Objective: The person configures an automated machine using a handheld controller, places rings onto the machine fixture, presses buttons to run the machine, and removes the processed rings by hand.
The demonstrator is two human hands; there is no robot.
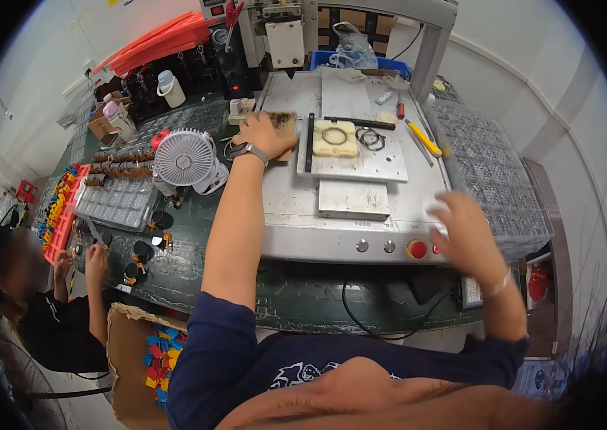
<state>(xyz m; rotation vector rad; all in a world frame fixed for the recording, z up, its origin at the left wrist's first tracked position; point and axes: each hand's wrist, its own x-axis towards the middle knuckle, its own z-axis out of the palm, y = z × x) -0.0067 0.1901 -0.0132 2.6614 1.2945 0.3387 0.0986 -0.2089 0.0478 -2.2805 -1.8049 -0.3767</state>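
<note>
The left arm is extending up the frame, left of centre, and the left hand is resting palm down on a stained board, fingers spread and not clenched; what lies under the palm is hidden. A watch is circling that wrist. The right arm is bending at lower right; the right hand is hovering at the front panel, released, fingers apart, partly covering a lit button beside the red button.

The pale block is lying on the metal plate, upper centre, with a dark ring on it; black rings are lying just right of it. Black bars are standing along its left and far sides. A yellow cutter is lying farther right. A fan is standing left of the left forearm. At lower left, a co-worker is raising both hands. Lettering on the block and panel is showing, too small to read.
</note>
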